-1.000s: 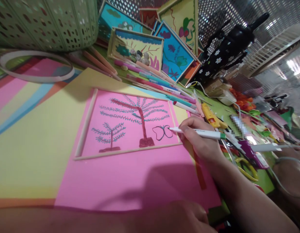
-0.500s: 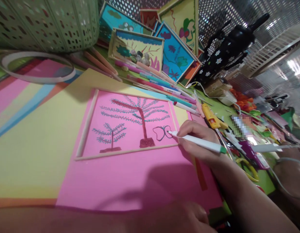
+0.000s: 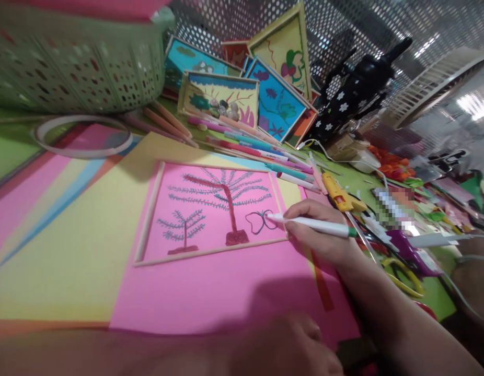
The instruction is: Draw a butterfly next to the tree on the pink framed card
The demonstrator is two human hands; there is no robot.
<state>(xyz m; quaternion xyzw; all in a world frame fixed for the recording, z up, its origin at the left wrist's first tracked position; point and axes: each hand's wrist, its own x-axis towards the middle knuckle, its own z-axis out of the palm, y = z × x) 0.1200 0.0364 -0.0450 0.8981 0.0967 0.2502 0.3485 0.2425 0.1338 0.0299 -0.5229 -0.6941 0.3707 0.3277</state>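
My right hand (image 3: 316, 230) is closed in a pinch round a white marker (image 3: 330, 227) with a green end. The marker's tip is at the right wing of a dark-outlined butterfly (image 3: 254, 223). That drawing is on a pink sheet (image 3: 179, 303), inside a thin stick frame (image 3: 210, 252). Beside the butterfly are a large brown tree (image 3: 232, 209) with green leaves and a smaller tree (image 3: 185, 232). Along the bottom edge lies my left forearm, with my left hand (image 3: 300, 344) low over the pink sheet; its fingers are blurred and mostly hidden.
Several markers (image 3: 261, 149) lie behind the frame. Framed pictures (image 3: 222, 96) lean near a green basket (image 3: 89, 68). A white ring (image 3: 83, 154) rests on coloured paper. On the right are a yellow glue gun (image 3: 336, 193), yellow-handled scissors (image 3: 404, 282) and another person's arm (image 3: 473, 282).
The view has shifted, so the sheet and basket sit lower in the picture. The marker's tip has moved slightly left and up on the butterfly's right wing. My right hand keeps its grip.
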